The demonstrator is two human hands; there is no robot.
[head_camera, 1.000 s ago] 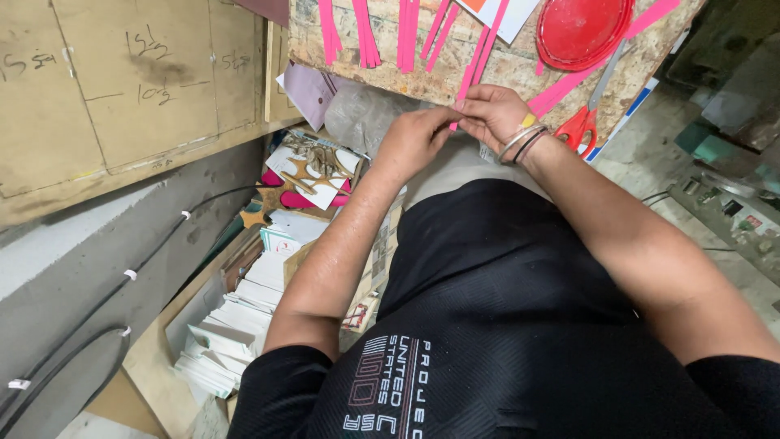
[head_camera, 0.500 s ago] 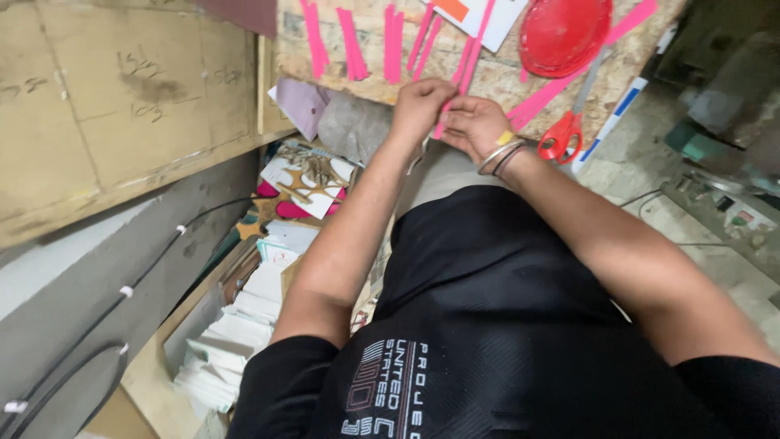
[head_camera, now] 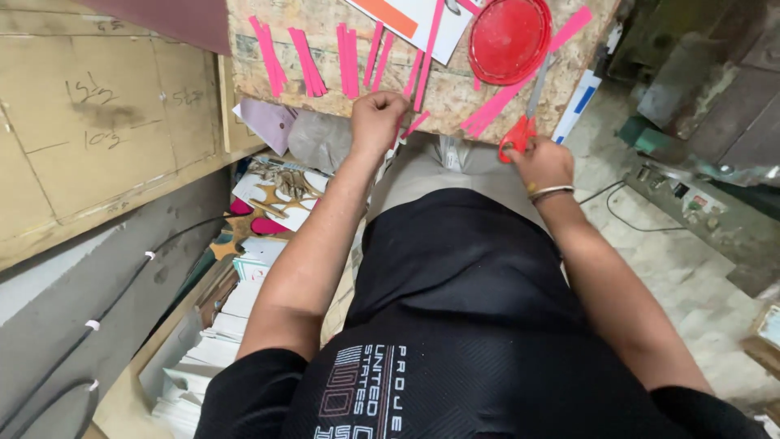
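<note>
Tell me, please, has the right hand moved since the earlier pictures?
Yes. The right hand left the left hand and moved right along the board edge to the red scissors.

Craft workshop: chipboard bench [head_camera: 455, 97], paper stacks [head_camera: 236, 325]

Single head-worn view — looks steeply down over the wearer's own chest and lap, facing the near edge of the desk [head_camera: 325, 106]. Close range; both forearms fill mid-frame, floor visible either side.
</note>
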